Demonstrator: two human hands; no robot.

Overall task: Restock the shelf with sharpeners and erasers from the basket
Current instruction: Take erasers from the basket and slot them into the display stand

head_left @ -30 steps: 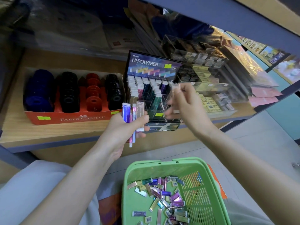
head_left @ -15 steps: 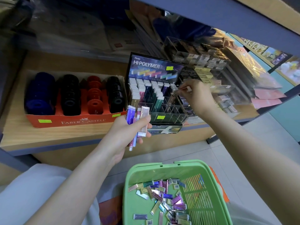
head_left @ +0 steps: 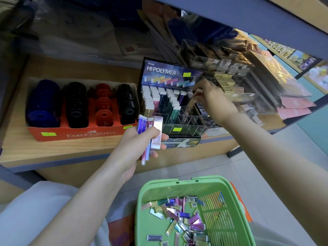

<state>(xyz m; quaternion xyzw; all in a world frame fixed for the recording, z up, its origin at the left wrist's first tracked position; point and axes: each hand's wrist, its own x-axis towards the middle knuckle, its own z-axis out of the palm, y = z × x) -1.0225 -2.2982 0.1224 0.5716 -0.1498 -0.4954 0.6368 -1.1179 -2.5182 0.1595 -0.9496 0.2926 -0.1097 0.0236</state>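
Note:
My left hand (head_left: 140,144) grips a small bundle of slim erasers (head_left: 150,133) in blue, pink and silver sleeves, in front of the shelf edge. My right hand (head_left: 213,100) pinches one bronze-sleeved eraser (head_left: 192,99) and holds it tilted into a right-hand slot of the black Hi-Polymer display rack (head_left: 170,103). The rack's left slots hold rows of upright erasers with white tips. Below me a green basket (head_left: 159,189) holds several loose metallic erasers (head_left: 181,217).
A red Faber-Castell box (head_left: 79,134) with blue, black and red round sharpeners sits left of the rack on the wooden shelf (head_left: 53,151). Clear boxes of small erasers (head_left: 229,80) stand right of the rack. A blue shelf beam (head_left: 248,20) runs overhead.
My right hand has carried the single eraser from in front of the rack up and into one of its right slots. My left hand has kept its bundle almost still.

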